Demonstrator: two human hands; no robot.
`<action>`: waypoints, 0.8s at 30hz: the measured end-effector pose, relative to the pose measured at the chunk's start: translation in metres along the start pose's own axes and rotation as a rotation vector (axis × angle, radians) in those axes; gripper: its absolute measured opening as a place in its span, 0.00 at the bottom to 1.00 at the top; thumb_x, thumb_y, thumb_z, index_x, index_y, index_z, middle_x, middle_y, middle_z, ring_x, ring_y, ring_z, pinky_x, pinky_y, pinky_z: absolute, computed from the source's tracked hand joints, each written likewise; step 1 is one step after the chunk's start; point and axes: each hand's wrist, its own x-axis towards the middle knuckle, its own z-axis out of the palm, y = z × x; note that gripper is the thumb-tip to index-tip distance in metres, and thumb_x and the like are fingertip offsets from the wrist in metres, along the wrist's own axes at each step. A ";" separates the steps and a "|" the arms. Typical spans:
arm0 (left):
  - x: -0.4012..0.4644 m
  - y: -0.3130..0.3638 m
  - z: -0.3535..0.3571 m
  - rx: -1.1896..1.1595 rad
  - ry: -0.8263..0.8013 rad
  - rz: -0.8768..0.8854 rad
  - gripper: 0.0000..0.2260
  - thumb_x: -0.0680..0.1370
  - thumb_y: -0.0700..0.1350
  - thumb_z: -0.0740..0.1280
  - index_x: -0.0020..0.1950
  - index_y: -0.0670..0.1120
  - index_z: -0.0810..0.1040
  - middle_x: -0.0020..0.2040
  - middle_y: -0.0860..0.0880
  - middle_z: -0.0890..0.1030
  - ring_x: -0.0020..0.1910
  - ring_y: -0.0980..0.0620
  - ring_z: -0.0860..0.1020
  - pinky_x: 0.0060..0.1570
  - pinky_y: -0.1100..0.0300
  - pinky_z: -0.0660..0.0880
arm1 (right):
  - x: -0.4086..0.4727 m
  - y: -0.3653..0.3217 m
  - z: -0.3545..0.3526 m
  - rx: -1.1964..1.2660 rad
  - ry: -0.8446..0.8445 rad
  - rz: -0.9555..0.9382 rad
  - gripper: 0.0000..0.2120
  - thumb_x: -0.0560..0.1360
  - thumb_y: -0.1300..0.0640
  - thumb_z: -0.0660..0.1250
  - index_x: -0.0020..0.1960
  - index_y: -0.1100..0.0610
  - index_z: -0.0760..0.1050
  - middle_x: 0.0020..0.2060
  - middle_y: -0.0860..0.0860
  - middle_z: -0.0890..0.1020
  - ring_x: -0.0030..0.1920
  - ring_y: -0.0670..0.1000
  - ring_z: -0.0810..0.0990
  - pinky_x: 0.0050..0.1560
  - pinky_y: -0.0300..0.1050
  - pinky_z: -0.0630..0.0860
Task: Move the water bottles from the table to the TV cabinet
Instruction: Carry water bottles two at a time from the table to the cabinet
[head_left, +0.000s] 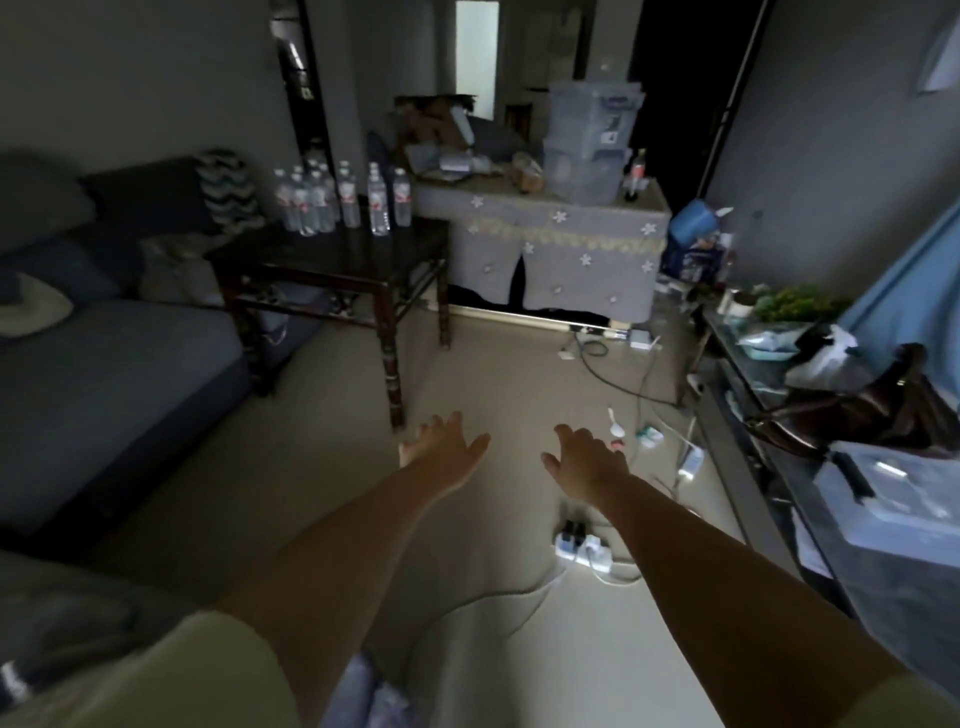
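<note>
Reaching out ahead of me, my left hand and right hand both hang over the floor with fingers spread and relaxed, each grip released and holding nothing. The water bottles stand upright in a tight cluster on the far left corner of the dark wooden surface, well apart from my hands, next to the sofa. They look full and capped, clear plastic with red labels, so I judge each one fairly heavy for its size, with thin walls that give a little when squeezed and may be slick. I would take each around the middle, at the label band, where the body seems stiffest, rather than by the narrow neck. Because they stand so close together, the outer ones nearest the edge should come first, or a neighbour may topple. The TV cabinet seems to be the low glass-topped unit along my right, already crowded with a bag and boxes.
</note>
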 end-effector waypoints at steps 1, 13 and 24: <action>0.008 -0.009 -0.004 -0.004 0.006 -0.026 0.28 0.78 0.64 0.54 0.72 0.49 0.62 0.69 0.42 0.68 0.68 0.40 0.68 0.61 0.43 0.68 | 0.011 -0.010 0.001 -0.009 -0.002 -0.027 0.25 0.81 0.42 0.53 0.74 0.53 0.58 0.65 0.56 0.71 0.64 0.58 0.73 0.61 0.55 0.68; 0.166 -0.006 -0.026 -0.013 0.002 -0.107 0.24 0.79 0.62 0.54 0.68 0.48 0.66 0.66 0.42 0.70 0.65 0.41 0.71 0.62 0.44 0.70 | 0.179 -0.026 -0.018 -0.064 -0.063 -0.137 0.26 0.81 0.44 0.53 0.76 0.53 0.55 0.68 0.57 0.70 0.65 0.58 0.72 0.65 0.56 0.67; 0.276 -0.005 -0.045 -0.031 0.017 -0.141 0.24 0.79 0.62 0.55 0.69 0.48 0.65 0.65 0.43 0.71 0.64 0.41 0.71 0.61 0.44 0.69 | 0.316 -0.060 -0.039 -0.085 -0.041 -0.214 0.25 0.81 0.44 0.53 0.75 0.52 0.57 0.67 0.57 0.71 0.64 0.58 0.73 0.62 0.55 0.69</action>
